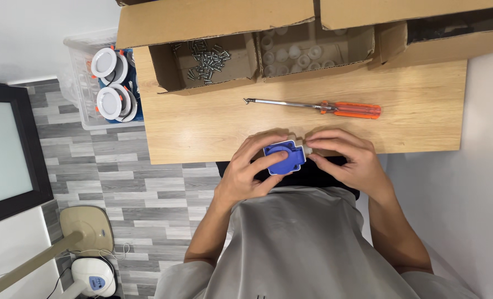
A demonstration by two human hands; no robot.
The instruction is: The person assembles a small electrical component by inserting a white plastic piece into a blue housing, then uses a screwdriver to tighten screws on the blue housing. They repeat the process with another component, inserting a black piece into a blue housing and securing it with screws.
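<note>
head view: the left hand [245,176] has its grip closed around a blue socket insert [284,157], thumb across its face, at the near edge of the wooden tabletop [213,127]. the right hand [349,160] pinches its fingertips just beside the insert's right side; whether its grip holds a small part i cannot tell. an orange-handled screwdriver [318,107] lies untouched on the tabletop beyond the hands. behind it, one cardboard box of screws [206,60] and another of white caps [296,54] sit open. judging by this, fitting is underway and screwing remains undone.
</note>
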